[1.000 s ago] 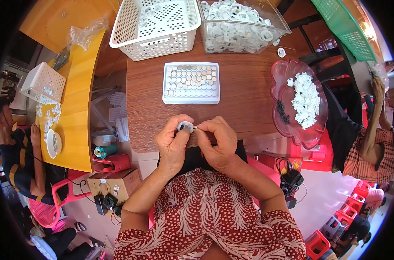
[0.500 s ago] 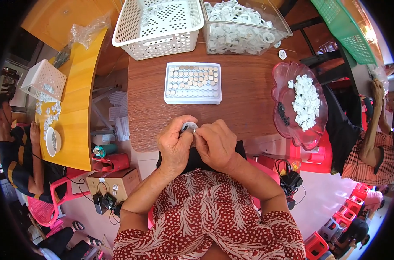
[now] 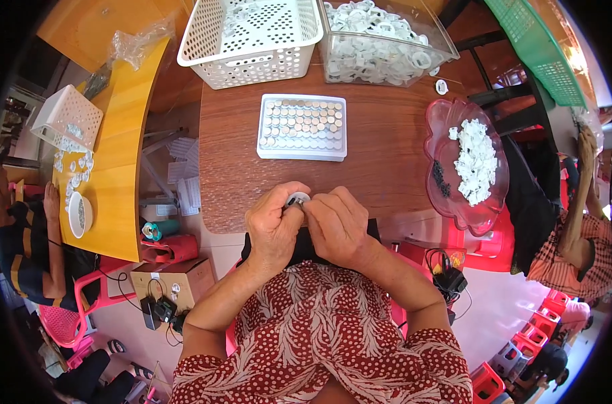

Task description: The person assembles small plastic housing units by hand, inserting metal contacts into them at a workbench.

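My left hand [image 3: 273, 219] pinches a small round white plastic part [image 3: 296, 198] with a dark spot in it, just in front of the table's near edge. Pressed up against that part are the curled fingers of my right hand [image 3: 337, 225]; whatever they grip is hidden. Beyond both hands lies a white tray [image 3: 301, 156] with rows of silver button cells [image 3: 306, 120] in its round pockets. To the right, a clear red scalloped dish [image 3: 477, 219] holds a heap of small white plastic pieces [image 3: 476, 161] and a little pile of tiny black parts [image 3: 441, 179].
At the back stand a white perforated basket [image 3: 252, 71] and a clear bin [image 3: 366, 75] of round white parts. One loose white ring [image 3: 442, 87] lies near the bin. People work at both sides, one by a yellow table [image 3: 121, 175]. Cables hang over a carton [image 3: 195, 279].
The view has shifted slightly, and the white part shows a little more of its dark spot. Both hands keep nearly the same hold; the tray and dish stay put.
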A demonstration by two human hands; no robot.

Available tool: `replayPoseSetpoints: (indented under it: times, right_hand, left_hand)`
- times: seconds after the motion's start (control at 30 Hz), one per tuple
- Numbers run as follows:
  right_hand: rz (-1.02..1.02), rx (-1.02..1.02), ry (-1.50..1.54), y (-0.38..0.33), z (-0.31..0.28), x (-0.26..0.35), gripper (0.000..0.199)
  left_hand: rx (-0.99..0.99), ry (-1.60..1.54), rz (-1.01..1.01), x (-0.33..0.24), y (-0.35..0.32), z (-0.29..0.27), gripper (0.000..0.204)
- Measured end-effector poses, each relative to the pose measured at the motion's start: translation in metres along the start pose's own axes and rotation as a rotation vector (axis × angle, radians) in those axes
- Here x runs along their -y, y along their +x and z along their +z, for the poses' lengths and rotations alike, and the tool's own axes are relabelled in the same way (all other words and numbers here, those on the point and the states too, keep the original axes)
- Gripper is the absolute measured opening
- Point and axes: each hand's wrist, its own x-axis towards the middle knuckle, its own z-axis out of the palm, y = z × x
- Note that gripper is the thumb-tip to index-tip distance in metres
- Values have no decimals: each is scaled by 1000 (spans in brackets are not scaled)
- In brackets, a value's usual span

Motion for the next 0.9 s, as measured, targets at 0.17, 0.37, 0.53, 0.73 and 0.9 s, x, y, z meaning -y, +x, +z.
replayPoseSetpoints:
  times: [0.17,0.37,0.53,0.73,0.9]
  right_hand:
    - [-39,6,-14,-4,-1,2,36]
    - [9,81,45,-8,-3,4,37]
    - [73,152,77,-7,-4,7,42]
    - [155,139,119,-1,-1,5,36]
    - [337,45,330,5,-10,5,23]
  left_hand:
    - [28,-9,-48,-2,0,0,21]
    - [43,-56,-128,0,-1,-2,20]
    - [-4,-134,-112,0,0,-1,17]
    - [38,-263,-192,3,-4,-4,23]
    - [54,-364,-362,1,2,-15,25]
